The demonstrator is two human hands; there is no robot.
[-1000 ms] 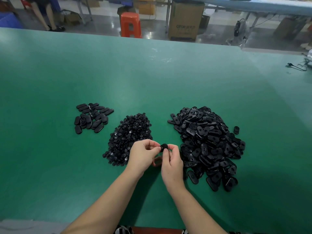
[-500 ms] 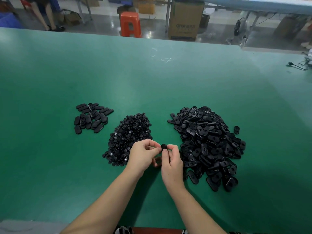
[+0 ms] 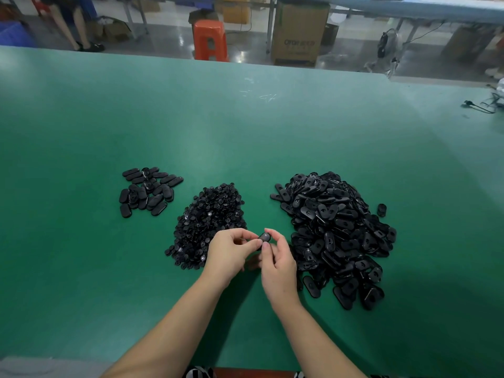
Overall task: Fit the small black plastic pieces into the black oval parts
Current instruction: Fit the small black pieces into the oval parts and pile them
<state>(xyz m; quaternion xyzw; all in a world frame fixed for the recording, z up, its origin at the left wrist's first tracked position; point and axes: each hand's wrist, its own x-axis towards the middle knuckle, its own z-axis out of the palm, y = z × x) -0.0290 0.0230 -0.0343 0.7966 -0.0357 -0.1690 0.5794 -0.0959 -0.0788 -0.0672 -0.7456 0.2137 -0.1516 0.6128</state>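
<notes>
At frame centre a light, stiff black oval part (image 3: 264,237) is pinched at its edges by left hand (image 3: 231,252) and right hand (image 3: 276,259) fingers.

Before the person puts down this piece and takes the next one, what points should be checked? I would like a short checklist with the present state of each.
1. Oval part held by both the left hand and the right hand: ok.
2. Small piece fully seated in it: cannot tell, the fingers hide it.
3. Pile of small pieces beside the left hand: ok.
4. Pile of oval parts beside the right hand: ok.
5. Small group of oval parts at far left, apart from both piles: ok.
</notes>
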